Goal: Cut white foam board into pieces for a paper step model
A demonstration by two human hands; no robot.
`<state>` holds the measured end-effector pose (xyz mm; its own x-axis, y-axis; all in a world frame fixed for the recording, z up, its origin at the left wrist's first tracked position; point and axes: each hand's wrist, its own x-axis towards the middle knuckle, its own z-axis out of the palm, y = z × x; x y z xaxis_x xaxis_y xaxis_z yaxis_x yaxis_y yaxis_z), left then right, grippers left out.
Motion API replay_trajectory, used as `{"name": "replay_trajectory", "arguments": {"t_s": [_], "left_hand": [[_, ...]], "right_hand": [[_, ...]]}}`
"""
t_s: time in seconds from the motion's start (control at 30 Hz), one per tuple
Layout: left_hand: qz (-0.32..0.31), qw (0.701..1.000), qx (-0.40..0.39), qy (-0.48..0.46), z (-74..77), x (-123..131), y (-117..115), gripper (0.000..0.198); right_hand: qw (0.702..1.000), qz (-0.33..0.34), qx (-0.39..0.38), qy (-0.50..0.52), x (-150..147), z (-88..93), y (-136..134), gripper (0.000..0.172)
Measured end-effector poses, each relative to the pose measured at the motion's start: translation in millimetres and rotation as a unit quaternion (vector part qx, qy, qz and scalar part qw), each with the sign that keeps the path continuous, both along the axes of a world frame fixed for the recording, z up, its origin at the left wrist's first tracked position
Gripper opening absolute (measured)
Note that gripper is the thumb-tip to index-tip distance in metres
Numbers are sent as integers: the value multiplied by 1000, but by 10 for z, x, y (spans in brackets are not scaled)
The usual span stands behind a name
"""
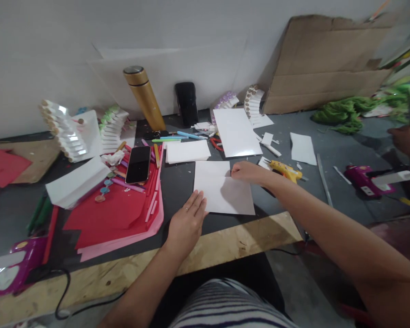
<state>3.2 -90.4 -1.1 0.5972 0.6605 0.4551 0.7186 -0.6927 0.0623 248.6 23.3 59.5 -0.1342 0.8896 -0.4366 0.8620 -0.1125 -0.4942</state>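
A white sheet of paper (222, 189) lies on the dark table top in front of me. My left hand (187, 223) rests flat at the sheet's lower left corner, fingers stretched out on it. My right hand (248, 172) is at the sheet's upper right edge with its fingers closed in a pinch on the paper. A yellow glue gun (287, 170) lies just right of my right hand.
Red and pink paper sheets (116, 218) with a black phone (138, 164), pens, and folded white paper models lie left. A gold flask (145, 96), more white sheets (236, 132), cardboard (324, 64) and green yarn stand behind. Another person's hand (408, 139) and a purple glue gun (362, 178) are at right.
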Motion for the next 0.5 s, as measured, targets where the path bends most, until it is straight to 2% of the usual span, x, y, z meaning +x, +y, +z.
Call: {"name": "replay_trajectory", "arguments": {"t_s": [0.17, 0.3, 0.5], "left_hand": [[6, 1000, -6, 1, 16, -6, -11, 30], [5, 1000, 0, 16, 30, 0, -20, 30], [-10, 1000, 1, 1, 10, -19, -23, 34]], "right_hand": [[999, -26, -12, 34, 29, 5, -35, 15], [987, -95, -31, 127, 84, -6, -110, 18], [968, -186, -29, 168, 162, -46, -222, 17]]}}
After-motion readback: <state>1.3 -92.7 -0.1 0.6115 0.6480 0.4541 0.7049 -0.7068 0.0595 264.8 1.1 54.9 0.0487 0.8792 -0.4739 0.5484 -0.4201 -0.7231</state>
